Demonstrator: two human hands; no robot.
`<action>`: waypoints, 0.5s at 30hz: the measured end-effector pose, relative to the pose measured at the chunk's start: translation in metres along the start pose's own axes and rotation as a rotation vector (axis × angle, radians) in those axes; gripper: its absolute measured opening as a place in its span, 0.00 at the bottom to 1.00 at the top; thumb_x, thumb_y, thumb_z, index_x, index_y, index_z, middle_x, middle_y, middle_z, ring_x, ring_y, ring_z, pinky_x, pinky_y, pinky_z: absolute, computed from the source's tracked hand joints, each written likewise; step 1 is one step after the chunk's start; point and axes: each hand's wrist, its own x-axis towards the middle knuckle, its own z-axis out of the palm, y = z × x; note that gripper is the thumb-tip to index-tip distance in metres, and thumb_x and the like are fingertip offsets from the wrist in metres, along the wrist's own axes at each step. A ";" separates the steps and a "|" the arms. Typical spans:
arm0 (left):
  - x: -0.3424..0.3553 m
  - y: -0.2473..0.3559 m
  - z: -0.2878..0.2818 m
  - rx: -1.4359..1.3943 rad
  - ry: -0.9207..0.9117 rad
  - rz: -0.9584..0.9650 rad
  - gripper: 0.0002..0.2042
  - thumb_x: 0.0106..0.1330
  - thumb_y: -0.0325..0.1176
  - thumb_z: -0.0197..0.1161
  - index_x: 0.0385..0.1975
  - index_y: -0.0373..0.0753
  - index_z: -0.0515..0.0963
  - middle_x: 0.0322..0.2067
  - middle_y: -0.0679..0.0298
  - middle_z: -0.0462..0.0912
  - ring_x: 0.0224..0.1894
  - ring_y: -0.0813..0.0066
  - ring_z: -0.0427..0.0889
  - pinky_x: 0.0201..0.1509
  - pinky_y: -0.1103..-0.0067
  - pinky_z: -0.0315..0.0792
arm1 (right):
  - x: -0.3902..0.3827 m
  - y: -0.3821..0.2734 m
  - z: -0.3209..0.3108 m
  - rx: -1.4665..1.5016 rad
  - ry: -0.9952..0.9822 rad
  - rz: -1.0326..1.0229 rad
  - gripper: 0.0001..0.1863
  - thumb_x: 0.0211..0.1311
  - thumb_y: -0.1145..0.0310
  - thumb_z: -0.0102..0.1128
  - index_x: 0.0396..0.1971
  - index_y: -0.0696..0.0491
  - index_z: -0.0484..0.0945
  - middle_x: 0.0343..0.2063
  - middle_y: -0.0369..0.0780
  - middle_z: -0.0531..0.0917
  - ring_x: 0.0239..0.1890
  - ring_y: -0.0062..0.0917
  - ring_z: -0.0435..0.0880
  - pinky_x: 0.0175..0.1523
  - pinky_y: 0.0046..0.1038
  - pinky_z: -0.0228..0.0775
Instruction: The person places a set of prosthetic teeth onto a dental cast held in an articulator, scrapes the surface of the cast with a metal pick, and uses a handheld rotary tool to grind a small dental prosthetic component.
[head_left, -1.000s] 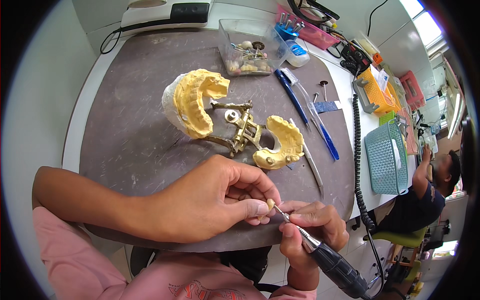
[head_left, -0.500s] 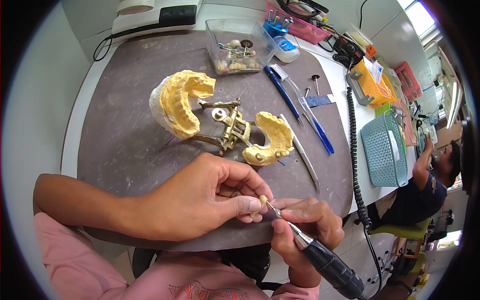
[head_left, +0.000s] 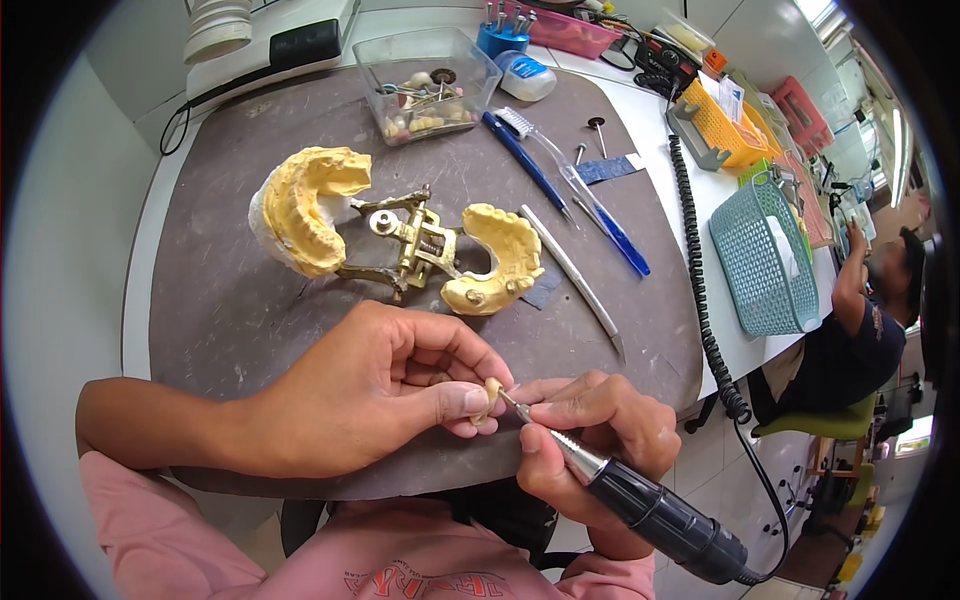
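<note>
My left hand (head_left: 350, 400) pinches a small cream-coloured dental piece (head_left: 491, 391), perhaps a crown or bridge, between thumb and fingertips. Its underside is partly hidden by the fingers. Gripped like a pen in my right hand (head_left: 615, 425) is a black and silver rotary handpiece (head_left: 660, 515), whose thin tip meets or nearly meets the piece. Just beyond my hands lies a brass articulator (head_left: 415, 240), opened out flat. One yellow dental cast (head_left: 305, 220) is on its left arm, and a smaller yellow cast with teeth (head_left: 508, 250) is on its right.
Right of the casts lie a grey-handled knife (head_left: 575, 270), a blue pen-like tool (head_left: 530, 165) and a toothbrush (head_left: 590, 200). Behind stands a clear box (head_left: 430, 100) of small parts. A coiled cord (head_left: 690, 230) runs beside a blue basket (head_left: 765, 260). Another person (head_left: 850, 340) sits far right.
The view has shifted, so the tabletop things and my hands appear farther left. Both hands keep their grips, with the handpiece tip still at the dental piece.
</note>
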 end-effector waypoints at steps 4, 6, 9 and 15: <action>0.001 0.001 0.001 -0.004 0.001 -0.004 0.10 0.69 0.25 0.61 0.47 0.28 0.77 0.40 0.59 0.84 0.41 0.79 0.82 0.50 0.80 0.78 | 0.000 0.000 0.000 0.015 0.005 0.019 0.08 0.50 0.81 0.68 0.29 0.61 0.76 0.24 0.45 0.84 0.36 0.36 0.89 0.42 0.32 0.83; 0.001 0.003 0.002 0.035 0.009 -0.015 0.10 0.69 0.24 0.60 0.46 0.28 0.77 0.39 0.59 0.84 0.41 0.79 0.83 0.50 0.80 0.78 | -0.001 0.001 0.000 0.018 0.008 0.022 0.08 0.50 0.81 0.68 0.29 0.61 0.76 0.24 0.45 0.84 0.36 0.36 0.89 0.42 0.33 0.83; 0.001 0.002 0.002 -0.004 0.024 -0.022 0.09 0.69 0.24 0.60 0.46 0.28 0.77 0.39 0.59 0.84 0.41 0.79 0.83 0.50 0.80 0.79 | -0.001 0.004 0.000 0.013 0.003 0.010 0.08 0.51 0.81 0.68 0.29 0.62 0.76 0.24 0.46 0.83 0.35 0.36 0.89 0.42 0.33 0.84; 0.001 0.002 0.003 0.039 0.012 -0.004 0.10 0.69 0.24 0.61 0.46 0.28 0.77 0.39 0.59 0.84 0.42 0.78 0.83 0.50 0.80 0.78 | 0.000 0.008 -0.003 0.068 0.037 -0.056 0.08 0.47 0.81 0.68 0.27 0.62 0.78 0.22 0.45 0.84 0.32 0.34 0.90 0.37 0.28 0.83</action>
